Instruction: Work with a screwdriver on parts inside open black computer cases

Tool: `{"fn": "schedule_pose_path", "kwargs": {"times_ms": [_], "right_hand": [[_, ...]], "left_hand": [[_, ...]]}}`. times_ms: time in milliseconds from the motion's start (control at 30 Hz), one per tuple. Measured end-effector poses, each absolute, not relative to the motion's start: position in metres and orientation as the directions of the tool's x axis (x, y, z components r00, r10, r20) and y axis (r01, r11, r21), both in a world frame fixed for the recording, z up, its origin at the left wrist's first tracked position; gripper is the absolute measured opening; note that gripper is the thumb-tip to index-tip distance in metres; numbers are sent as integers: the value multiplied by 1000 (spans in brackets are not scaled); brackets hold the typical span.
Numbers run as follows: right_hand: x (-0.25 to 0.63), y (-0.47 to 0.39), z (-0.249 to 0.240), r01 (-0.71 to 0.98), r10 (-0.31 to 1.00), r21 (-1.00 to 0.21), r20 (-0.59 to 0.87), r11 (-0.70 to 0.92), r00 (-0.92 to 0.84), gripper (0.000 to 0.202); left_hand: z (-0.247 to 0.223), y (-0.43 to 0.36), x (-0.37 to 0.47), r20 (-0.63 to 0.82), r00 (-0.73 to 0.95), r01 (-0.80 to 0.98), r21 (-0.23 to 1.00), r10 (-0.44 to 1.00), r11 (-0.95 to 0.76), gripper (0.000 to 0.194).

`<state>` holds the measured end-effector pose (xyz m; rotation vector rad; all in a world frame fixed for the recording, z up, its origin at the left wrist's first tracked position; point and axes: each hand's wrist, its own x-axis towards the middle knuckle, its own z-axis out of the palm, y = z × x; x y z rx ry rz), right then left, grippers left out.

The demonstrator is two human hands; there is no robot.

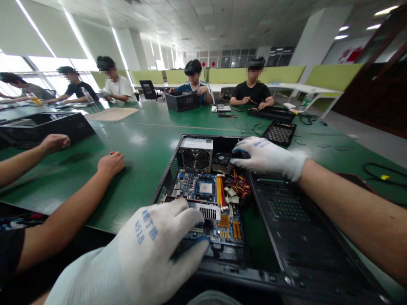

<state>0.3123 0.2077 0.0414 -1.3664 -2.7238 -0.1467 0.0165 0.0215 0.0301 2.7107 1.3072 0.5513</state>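
Observation:
An open black computer case (267, 277) lies before me, with a blue motherboard (187, 186) inside. My left hand (149, 245), in a white glove, reaches over its near left part beside a silver slotted heatsink (210, 212). The thumb and index finger are apart, and nothing shows between them; the other fingertips are hidden. My gloved right hand (263, 156) is at the far right of the opening, its fingers closed at the right side of a CPU cooler (221, 159) with a dark fan. The processor (205, 188) sits uncovered in its socket.
A power supply (196, 154) fills the case's far left corner. Bundled wires (240, 184) lie right of the memory slots. At left are another person's hands (111, 163) and a second case (76, 129). A black tray (280, 133) and loose cables lie beyond; several people sit around the green table (143, 140).

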Motion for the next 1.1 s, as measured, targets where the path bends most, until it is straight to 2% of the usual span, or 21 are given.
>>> {"fn": "schedule_pose_path", "kwargs": {"times_ms": [100,200,333,433,533,767,933,1100], "right_hand": [[336,196,37,804,797,-78,221,590,-563,55],[351,187,27,797,804,-179,300,576,-514,56],[361,180,14,759,802,-287,348,585,-486,52],[364,179,10,749,806,-321,360,580,-470,48],[365,178,9,740,800,-329,378,587,-466,48],[367,177,7,701,778,-348,374,623,-506,48],[366,177,7,678,769,-367,360,637,-528,49],[365,175,8,648,759,-397,365,650,-539,51]], "left_hand": [[37,55,27,245,581,752,204,776,-627,20],[37,98,41,145,618,761,136,773,-634,24],[24,157,70,-113,625,780,39,772,-625,36],[4,193,91,-308,573,788,-45,759,-614,41],[-23,216,103,-422,544,776,-78,726,-626,42],[-61,227,101,-419,599,746,-17,682,-666,52],[-61,225,100,-411,598,732,-70,689,-678,61],[-55,229,103,-392,548,767,-118,739,-631,54]]}}
